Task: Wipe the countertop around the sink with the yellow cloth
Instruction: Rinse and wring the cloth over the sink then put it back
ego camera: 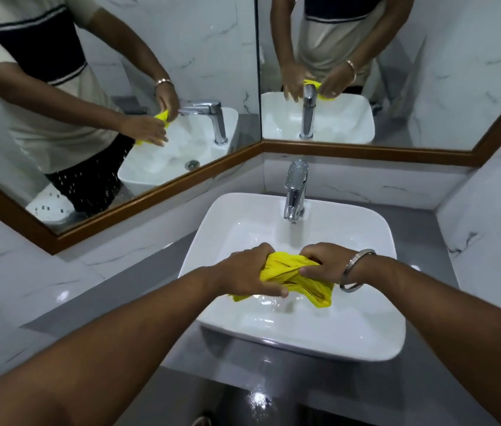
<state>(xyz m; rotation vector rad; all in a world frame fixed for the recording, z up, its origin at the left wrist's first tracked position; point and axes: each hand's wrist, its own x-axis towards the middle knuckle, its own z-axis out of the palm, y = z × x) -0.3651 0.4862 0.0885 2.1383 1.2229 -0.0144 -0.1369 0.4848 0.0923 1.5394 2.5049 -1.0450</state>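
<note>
The yellow cloth (292,276) is bunched and twisted between both my hands, above the basin of the white sink (375,333). My left hand (249,273) grips its left end and my right hand (327,261), with a metal bangle on the wrist, grips its right end. A loose corner of the cloth hangs down toward the basin on the right. The grey countertop (138,290) runs around the sink on the left, the right and the front.
A chrome tap (295,192) stands at the back of the sink, no water running. Wood-framed mirrors (151,192) line the corner walls behind. White marble walls close in on both sides. The counter's front edge (261,398) looks wet and shiny.
</note>
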